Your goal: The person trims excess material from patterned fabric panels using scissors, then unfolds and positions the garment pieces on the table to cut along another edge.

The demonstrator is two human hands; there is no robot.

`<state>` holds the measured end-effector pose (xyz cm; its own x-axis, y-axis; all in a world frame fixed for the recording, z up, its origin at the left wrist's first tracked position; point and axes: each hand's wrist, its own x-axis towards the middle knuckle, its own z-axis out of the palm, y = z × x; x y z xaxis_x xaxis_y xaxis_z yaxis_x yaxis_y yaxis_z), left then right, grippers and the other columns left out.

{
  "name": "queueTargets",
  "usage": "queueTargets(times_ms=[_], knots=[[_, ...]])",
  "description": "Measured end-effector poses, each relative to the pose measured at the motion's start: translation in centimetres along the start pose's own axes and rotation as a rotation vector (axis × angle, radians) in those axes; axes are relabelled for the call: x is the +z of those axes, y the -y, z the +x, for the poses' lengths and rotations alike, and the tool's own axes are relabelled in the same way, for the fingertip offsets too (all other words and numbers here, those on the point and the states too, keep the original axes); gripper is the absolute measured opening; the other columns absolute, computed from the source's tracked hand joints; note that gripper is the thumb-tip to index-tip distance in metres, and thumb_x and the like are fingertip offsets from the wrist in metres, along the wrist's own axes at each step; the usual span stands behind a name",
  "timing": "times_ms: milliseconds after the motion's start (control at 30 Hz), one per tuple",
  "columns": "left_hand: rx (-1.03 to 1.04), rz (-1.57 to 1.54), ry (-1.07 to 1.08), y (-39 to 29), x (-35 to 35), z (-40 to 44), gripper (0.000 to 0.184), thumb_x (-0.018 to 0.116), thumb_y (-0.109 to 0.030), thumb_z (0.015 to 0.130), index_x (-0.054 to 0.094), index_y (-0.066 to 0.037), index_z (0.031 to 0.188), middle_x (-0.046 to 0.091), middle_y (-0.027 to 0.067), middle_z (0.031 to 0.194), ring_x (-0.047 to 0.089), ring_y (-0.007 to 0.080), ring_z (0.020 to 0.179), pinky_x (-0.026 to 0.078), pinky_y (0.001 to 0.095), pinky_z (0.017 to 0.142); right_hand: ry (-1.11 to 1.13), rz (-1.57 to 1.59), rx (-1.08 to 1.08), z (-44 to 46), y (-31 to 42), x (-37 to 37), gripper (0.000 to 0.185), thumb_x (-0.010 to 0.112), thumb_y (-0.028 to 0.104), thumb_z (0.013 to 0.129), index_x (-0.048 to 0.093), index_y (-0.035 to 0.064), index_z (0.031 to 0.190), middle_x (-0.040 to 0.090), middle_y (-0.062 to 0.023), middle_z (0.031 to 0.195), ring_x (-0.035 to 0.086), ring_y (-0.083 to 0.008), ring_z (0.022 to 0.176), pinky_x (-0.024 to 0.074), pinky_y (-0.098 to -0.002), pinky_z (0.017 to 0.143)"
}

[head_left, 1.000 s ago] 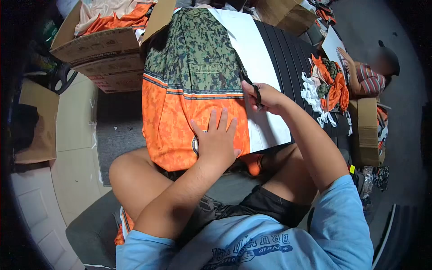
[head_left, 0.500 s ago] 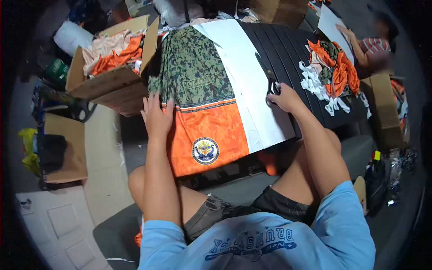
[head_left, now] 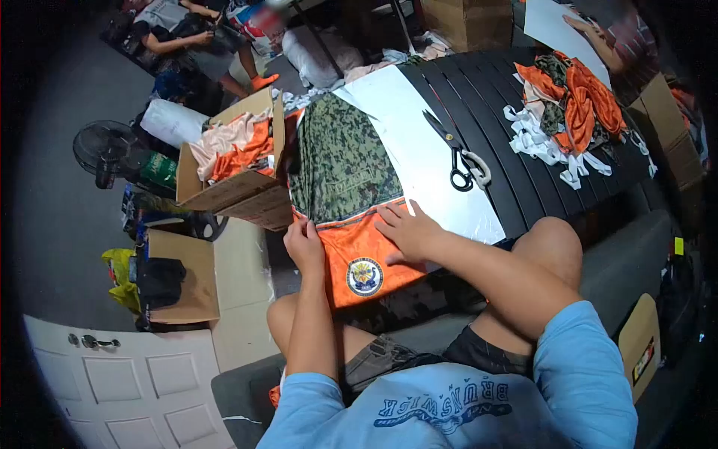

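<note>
Cloth [head_left: 340, 161] in green camouflage and orange lies over a white board [head_left: 396, 112] on the black slatted desk [head_left: 479, 93], its orange end towards the person's lap, where both hands reach it easily. The hands are apart. The right hand [head_left: 410, 233] rests open on the orange part, fingers spread just below the striped band, a pose that probably keeps the layer flat and steady. The left hand [head_left: 303, 245] curls at the cloth's left edge beside the band, seemingly to control that edge; whether its fingertips are closed on the fabric, I cannot tell.

Scissors [head_left: 449, 138] lie to the right of the cloth, across the board's edge, handles towards the person: out of the way of both palms, yet handy for the right one. Farther right, a heap of scraps [head_left: 574, 112] sits well apart, which leaves the cloth unobstructed. Beyond the left edge, an open cardboard box [head_left: 224, 187] holds more fabric.
</note>
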<state>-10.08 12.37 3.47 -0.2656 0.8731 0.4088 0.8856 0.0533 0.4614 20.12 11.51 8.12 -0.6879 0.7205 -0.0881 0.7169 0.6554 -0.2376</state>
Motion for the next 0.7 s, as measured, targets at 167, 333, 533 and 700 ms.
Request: queueTargets(times_ms=[167, 333, 533, 700], knots=[[-0.183, 0.037, 0.240, -4.8, -6.7, -3.5, 0.023, 0.063, -0.023, 0.094, 0.070, -0.001, 0.092, 0.073, 0.0174, 0.091, 0.067, 0.0380, 0.080, 0.053, 0.0471, 0.075, 0.089, 0.011, -0.010, -0.8, -0.2, 0.0, 0.083, 0.062, 0.062, 0.092, 0.045, 0.0078, 0.153, 0.032, -0.0166, 0.166, 0.031, -0.0332, 0.152, 0.0264, -0.0588, 0.120], [-0.285, 0.267, 0.686, -5.8, -10.7, -5.6, 0.029, 0.064, -0.031, 0.093, 0.072, -0.003, 0.092, 0.073, 0.0174, 0.087, 0.068, 0.0408, 0.079, 0.053, 0.0483, 0.073, 0.264, 0.033, -0.002, -3.0, 1.1, -1.7, 0.079, 0.061, 0.059, 0.093, 0.046, 0.0055, 0.149, 0.038, -0.0171, 0.162, 0.037, -0.0350, 0.148, 0.0344, -0.0545, 0.115], [0.122, 0.175, 0.523, -6.1, -6.2, 2.7, 0.044, 0.061, -0.044, 0.096, 0.072, -0.008, 0.120, 0.070, 0.0185, 0.126, 0.065, 0.0393, 0.113, 0.053, 0.0467, 0.092, -0.136, 0.091, -0.076, -0.7, 0.6, -1.6, 0.067, 0.053, 0.051, 0.101, 0.048, 0.0026, 0.146, 0.044, -0.0183, 0.155, 0.043, -0.0357, 0.144, 0.0373, -0.0508, 0.112], [0.411, 0.155, 0.329, -4.1, 2.8, 4.9, 0.056, 0.060, -0.047, 0.096, 0.061, -0.012, 0.140, 0.050, 0.0166, 0.155, 0.046, 0.0409, 0.140, 0.035, 0.0575, 0.115, -0.285, 0.123, -0.105, 11.1, -3.0, -1.3, 0.066, 0.054, 0.052, 0.099, 0.050, 0.0018, 0.143, 0.047, -0.0177, 0.154, 0.042, -0.0356, 0.144, 0.0296, -0.0523, 0.118]])
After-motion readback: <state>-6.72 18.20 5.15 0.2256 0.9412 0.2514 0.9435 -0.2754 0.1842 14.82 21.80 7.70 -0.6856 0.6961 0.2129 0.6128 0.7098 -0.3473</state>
